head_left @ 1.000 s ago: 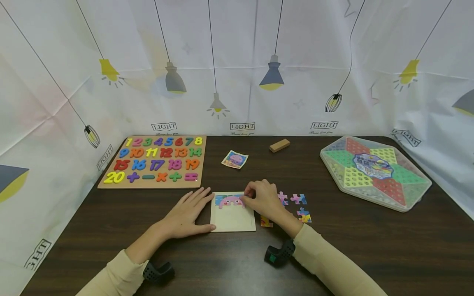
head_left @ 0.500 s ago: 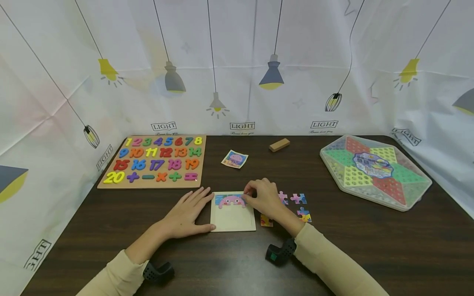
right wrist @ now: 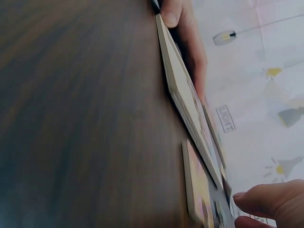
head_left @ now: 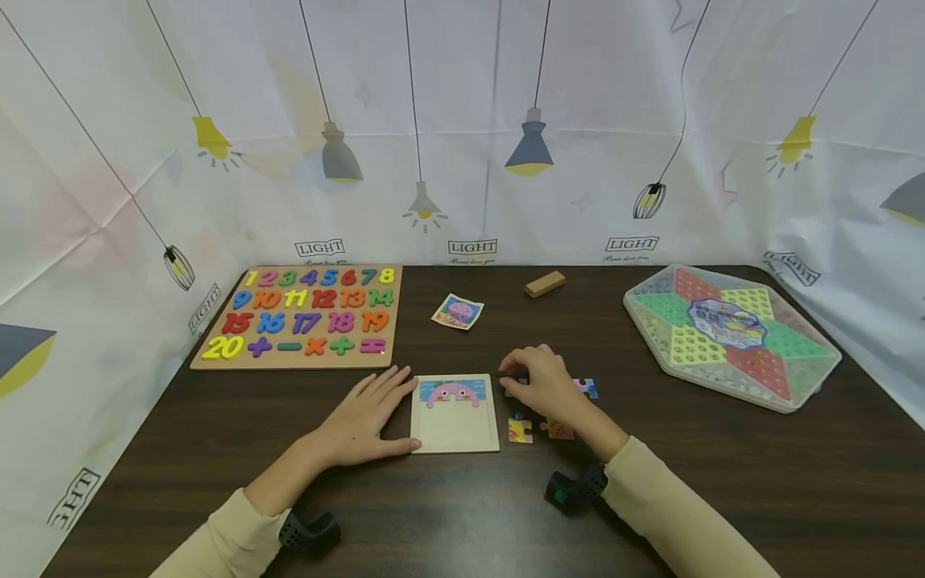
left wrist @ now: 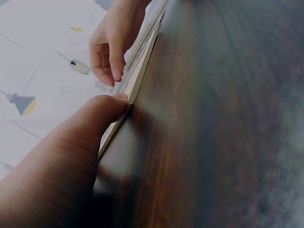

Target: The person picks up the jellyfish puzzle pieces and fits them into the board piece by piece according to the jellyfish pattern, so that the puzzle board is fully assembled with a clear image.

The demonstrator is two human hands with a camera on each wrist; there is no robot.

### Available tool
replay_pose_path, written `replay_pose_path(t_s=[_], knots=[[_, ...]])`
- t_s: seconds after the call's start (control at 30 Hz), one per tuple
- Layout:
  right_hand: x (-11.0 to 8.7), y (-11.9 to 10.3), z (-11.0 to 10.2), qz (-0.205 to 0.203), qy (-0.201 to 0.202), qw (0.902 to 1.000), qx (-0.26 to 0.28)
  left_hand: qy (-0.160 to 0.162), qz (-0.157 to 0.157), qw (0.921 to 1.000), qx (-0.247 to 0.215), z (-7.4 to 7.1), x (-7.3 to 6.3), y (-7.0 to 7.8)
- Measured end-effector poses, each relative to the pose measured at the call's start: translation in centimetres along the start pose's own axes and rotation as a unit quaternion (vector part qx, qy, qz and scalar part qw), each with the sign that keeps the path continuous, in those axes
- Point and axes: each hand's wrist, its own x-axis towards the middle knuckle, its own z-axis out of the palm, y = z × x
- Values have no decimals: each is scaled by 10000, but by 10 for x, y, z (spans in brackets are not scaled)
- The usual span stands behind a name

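In the head view, a shallow wooden puzzle tray (head_left: 455, 431) lies on the table. Joined jigsaw pieces (head_left: 454, 392) showing a pink creature fill its top strip. My left hand (head_left: 364, 421) lies with fingers spread along the tray's left side; its thumb touches the edge near the lower left corner. Just right of the tray hovers my right hand (head_left: 543, 381), fingers bent, over a jigsaw piece that it mostly hides. Nothing shows between its fingertips. Loose yellow (head_left: 519, 431), orange (head_left: 560, 429) and pink-and-blue (head_left: 588, 388) jigsaw pieces lie around that hand.
A number board (head_left: 296, 321) lies back left. Behind the tray are a small picture card (head_left: 458, 311) and a wooden block (head_left: 545, 284). A hexagonal plastic game box (head_left: 733, 337) sits at the right. A printed curtain (head_left: 462, 120) stands behind the table.
My right hand has left the tray's upper right corner and moved right over the loose pieces. The piece at that corner now lies uncovered in the tray. My left hand stays put.
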Motion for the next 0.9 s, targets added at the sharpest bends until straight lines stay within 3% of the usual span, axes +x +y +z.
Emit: replay_pose_path(t_s=[0.23, 0.5, 0.9], knots=[[-9, 10, -9, -3, -52, 10000, -66, -10, -16, 10000, 26, -1, 0, 0], [-20, 17, -17, 261, -170, 9990, -305, -15, 10, 10000, 19, 0, 0, 1], [-28, 15, -17, 468, -329, 9975, -410, -35, -19, 10000, 39, 0, 0, 1]])
